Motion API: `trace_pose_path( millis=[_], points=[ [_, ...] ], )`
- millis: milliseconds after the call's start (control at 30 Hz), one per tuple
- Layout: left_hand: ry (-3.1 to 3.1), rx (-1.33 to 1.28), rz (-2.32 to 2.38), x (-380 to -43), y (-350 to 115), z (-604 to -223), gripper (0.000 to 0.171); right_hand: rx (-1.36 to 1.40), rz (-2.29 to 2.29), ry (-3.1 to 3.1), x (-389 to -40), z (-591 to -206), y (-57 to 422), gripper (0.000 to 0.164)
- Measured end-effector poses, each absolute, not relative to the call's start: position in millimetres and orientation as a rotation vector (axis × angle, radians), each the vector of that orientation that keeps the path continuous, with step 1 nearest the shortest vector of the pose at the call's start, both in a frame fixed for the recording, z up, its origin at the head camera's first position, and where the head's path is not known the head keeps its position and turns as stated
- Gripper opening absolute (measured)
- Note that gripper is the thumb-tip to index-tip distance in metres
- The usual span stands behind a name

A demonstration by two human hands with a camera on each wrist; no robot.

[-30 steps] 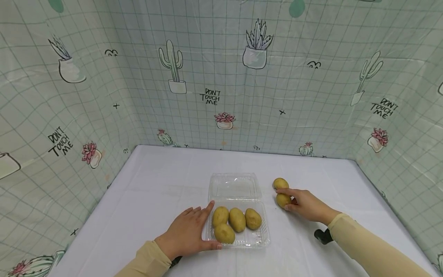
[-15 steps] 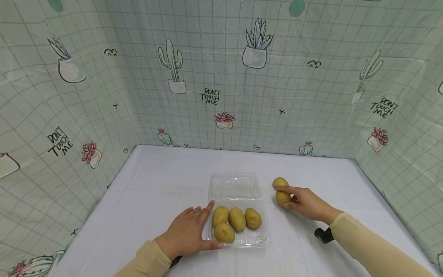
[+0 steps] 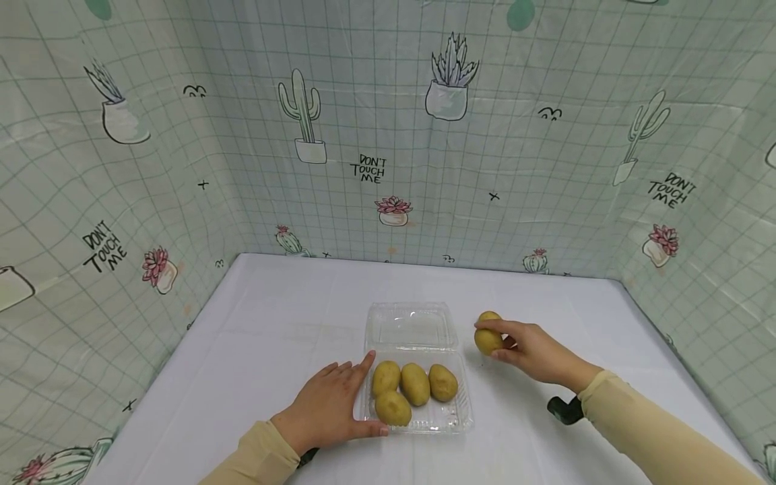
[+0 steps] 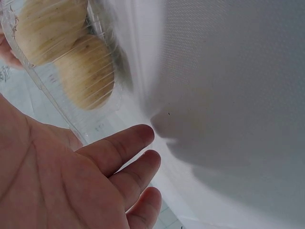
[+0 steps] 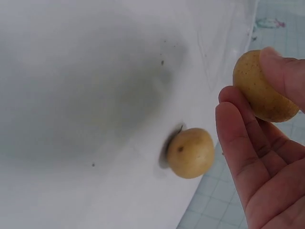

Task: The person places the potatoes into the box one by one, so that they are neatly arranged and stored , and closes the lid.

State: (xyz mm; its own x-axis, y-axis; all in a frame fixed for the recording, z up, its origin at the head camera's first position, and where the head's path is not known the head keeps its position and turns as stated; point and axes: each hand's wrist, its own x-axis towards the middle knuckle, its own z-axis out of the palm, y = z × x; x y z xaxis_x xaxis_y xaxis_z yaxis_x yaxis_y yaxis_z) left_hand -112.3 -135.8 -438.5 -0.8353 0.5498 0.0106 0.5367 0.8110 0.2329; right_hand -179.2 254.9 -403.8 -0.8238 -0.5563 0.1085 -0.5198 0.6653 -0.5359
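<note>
My right hand (image 3: 533, 350) pinches a potato (image 5: 262, 88) between thumb and fingers, held just above the table to the right of the clear plastic box. Another potato (image 5: 191, 153) lies on the table behind it, partly covered by the hand in the head view. The lidded box (image 3: 436, 423) stands open with its lid (image 3: 409, 327) laid back. Several potatoes (image 3: 415, 384) sit inside it. My left hand (image 3: 327, 407) rests at the box's left side, fingers spread, thumb along the front edge and index finger at the left rim; in the left wrist view its fingers are extended.
A white cloth covers the table (image 3: 291, 303). Behind and at both sides hangs a checked curtain (image 3: 467, 162) printed with cacti. A dark wrist-worn device (image 3: 565, 409) shows under the right wrist.
My right hand has lifted the potato off the table and moved slightly left and away from me. The left hand and the box have stayed in place.
</note>
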Motion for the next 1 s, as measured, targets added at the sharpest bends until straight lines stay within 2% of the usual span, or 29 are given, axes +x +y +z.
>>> trace_pose_path(
  millis=[1000],
  points=[
    [2.925,0.859,0.361,-112,-134,-438,0.117,-1.068,-0.931,2.733,-165,-389,228,0.052]
  ],
)
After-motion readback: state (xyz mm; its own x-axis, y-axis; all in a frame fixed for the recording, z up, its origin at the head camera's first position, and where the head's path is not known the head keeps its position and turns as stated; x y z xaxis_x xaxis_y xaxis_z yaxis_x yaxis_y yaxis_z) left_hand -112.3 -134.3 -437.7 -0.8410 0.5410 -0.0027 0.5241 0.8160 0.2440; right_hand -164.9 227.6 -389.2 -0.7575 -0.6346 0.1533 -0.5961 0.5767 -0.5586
